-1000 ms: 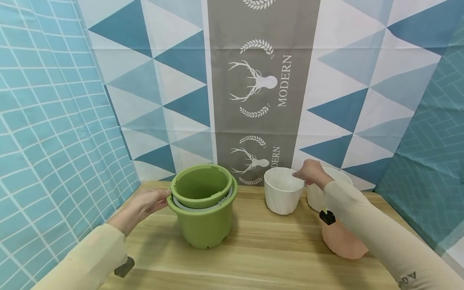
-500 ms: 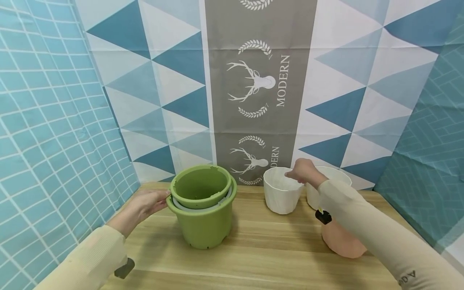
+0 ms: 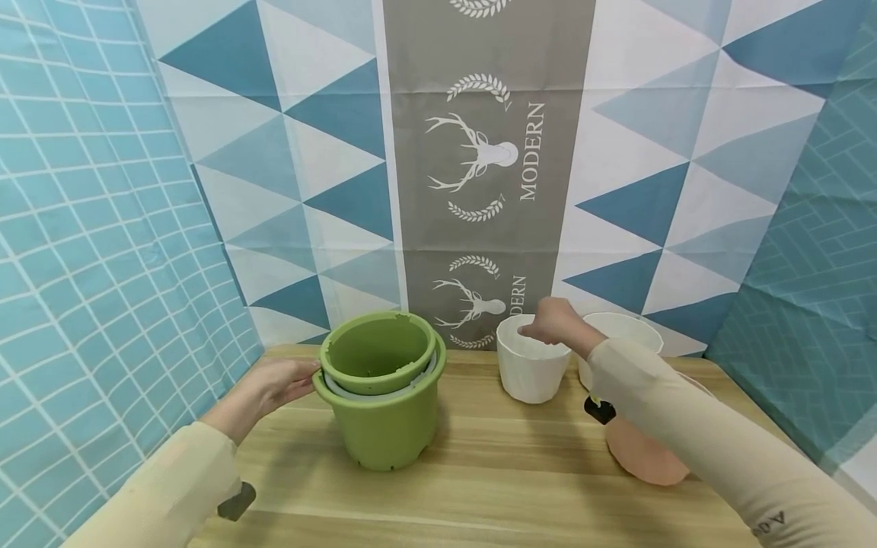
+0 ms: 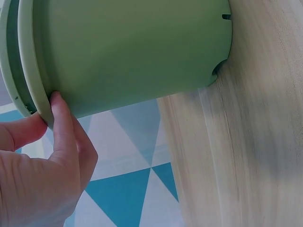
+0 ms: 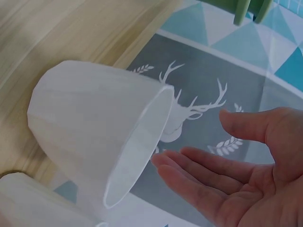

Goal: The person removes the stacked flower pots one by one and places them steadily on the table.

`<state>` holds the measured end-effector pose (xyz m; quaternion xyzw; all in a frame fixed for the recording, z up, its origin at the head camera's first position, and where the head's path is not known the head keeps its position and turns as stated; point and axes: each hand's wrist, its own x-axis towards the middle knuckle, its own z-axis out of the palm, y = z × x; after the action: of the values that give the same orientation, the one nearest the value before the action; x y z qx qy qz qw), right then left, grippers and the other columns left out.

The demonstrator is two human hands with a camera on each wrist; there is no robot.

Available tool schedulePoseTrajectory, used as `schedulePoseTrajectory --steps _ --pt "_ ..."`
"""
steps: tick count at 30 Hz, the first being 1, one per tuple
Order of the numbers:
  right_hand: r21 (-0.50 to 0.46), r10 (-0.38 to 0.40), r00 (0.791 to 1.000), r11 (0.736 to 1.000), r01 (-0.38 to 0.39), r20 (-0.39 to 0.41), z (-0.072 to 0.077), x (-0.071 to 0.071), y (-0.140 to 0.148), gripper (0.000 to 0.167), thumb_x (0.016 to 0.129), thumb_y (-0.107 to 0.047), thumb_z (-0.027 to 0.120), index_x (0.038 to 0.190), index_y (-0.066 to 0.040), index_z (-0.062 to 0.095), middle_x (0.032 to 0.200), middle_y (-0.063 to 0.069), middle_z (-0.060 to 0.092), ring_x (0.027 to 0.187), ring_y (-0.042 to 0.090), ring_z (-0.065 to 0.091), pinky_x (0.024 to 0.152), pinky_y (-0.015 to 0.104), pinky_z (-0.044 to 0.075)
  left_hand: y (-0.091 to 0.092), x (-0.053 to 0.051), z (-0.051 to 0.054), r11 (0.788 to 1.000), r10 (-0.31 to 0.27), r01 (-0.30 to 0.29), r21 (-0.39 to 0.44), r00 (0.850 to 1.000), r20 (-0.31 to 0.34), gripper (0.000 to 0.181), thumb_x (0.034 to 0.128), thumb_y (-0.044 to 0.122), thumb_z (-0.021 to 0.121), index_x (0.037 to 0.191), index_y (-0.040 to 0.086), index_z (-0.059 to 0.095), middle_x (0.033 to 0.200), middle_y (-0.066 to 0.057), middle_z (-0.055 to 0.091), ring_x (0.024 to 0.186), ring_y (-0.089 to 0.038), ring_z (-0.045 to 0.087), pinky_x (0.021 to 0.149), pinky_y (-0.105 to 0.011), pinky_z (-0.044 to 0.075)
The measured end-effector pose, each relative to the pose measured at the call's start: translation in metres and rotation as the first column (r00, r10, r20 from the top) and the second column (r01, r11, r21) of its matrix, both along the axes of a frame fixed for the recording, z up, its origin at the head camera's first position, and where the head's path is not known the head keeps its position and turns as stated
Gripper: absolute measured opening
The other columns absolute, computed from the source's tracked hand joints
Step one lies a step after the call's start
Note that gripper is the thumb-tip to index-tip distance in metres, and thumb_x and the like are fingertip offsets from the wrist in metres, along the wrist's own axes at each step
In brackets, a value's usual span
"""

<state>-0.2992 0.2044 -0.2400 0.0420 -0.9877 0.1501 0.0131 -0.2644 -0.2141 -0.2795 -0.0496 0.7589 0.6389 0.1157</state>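
Observation:
My left hand [image 3: 274,383] pinches the rim of a large green flowerpot [image 3: 390,430] between thumb and fingers. Nested inside that pot is a smaller green flowerpot [image 3: 384,342], slightly tilted, with a grey rim [image 3: 356,394] showing between the two. In the left wrist view the thumb lies on top of the rim and the fingers [image 4: 64,132] under it. My right hand [image 3: 558,323] is over the mouth of a white faceted flowerpot [image 3: 530,377]. The right wrist view shows its fingers [image 5: 208,182] loosely extended, apart from the white rim and holding nothing.
A second white flowerpot [image 3: 623,329] stands to the right, partly behind my forearm. Nearer me is a peach-coloured pot [image 3: 640,453], its top mostly hidden by my right sleeve. All stand on a wood-grain table [image 3: 479,487] against a patterned backdrop [image 3: 486,190].
My right hand has moved left, from the right rim of the nearer-centre white flowerpot to over its mouth. The left hand keeps its pinch on the large green flowerpot, which stays put.

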Motion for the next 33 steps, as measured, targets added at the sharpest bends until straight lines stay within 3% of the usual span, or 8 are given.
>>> schedulePoseTrajectory --steps 5,14,21,30,33 --pt "0.019 0.018 1.0 1.0 -0.018 -0.004 0.002 0.002 -0.007 0.038 0.09 -0.032 0.065 0.07 0.0 0.069 0.054 0.001 0.056 0.054 0.013 0.056 0.049 0.02 0.045 0.0 0.0 0.002 1.0 0.01 -0.01 0.006 1.0 0.015 0.05 0.0962 0.011 0.056 0.137 -0.013 0.039 0.09 0.004 0.059 0.077 -0.001 0.061 0.075 -0.013 0.06" --pt "0.018 0.041 0.999 0.999 -0.041 0.006 0.004 0.003 -0.017 0.038 0.09 -0.033 0.065 0.064 -0.004 0.066 0.05 -0.002 0.052 0.051 0.012 0.053 0.048 0.019 0.042 -0.001 0.0 0.001 1.0 0.017 -0.017 0.026 1.0 0.013 0.043 0.0956 0.01 0.057 0.132 -0.011 0.045 0.087 0.005 0.06 0.076 -0.001 0.061 0.074 -0.013 0.06" --pt "0.025 0.074 0.997 0.997 -0.074 -0.007 0.004 0.004 -0.024 0.051 0.09 -0.033 0.064 0.045 -0.018 0.045 0.046 -0.004 0.051 0.047 0.01 0.052 0.047 0.018 0.039 -0.001 -0.001 0.002 0.998 0.018 -0.019 0.068 1.0 0.016 0.046 0.0952 0.007 0.057 0.133 -0.013 0.042 0.084 0.003 0.061 0.075 -0.003 0.063 0.075 -0.014 0.061" --pt "0.051 0.1 0.995 0.994 -0.099 -0.023 0.002 0.006 -0.034 0.055 0.09 -0.037 0.064 0.042 -0.019 0.044 0.058 0.008 0.068 0.053 0.016 0.064 0.064 0.025 0.051 -0.001 -0.001 0.002 0.994 0.019 -0.022 0.111 0.999 0.029 0.046 0.0956 0.006 0.056 0.133 -0.015 0.04 0.085 0.001 0.061 0.075 -0.004 0.065 0.076 -0.015 0.062" --pt "0.041 0.109 0.994 0.993 -0.108 -0.023 0.002 0.008 -0.039 0.056 0.09 -0.036 0.064 0.041 -0.02 0.041 0.058 0.008 0.068 0.057 0.019 0.067 0.061 0.023 0.05 -0.001 0.0 0.002 0.993 0.017 -0.019 0.113 1.0 0.026 0.049 0.0953 0.006 0.056 0.135 -0.015 0.038 0.084 0.002 0.062 0.075 -0.004 0.066 0.076 -0.016 0.062"
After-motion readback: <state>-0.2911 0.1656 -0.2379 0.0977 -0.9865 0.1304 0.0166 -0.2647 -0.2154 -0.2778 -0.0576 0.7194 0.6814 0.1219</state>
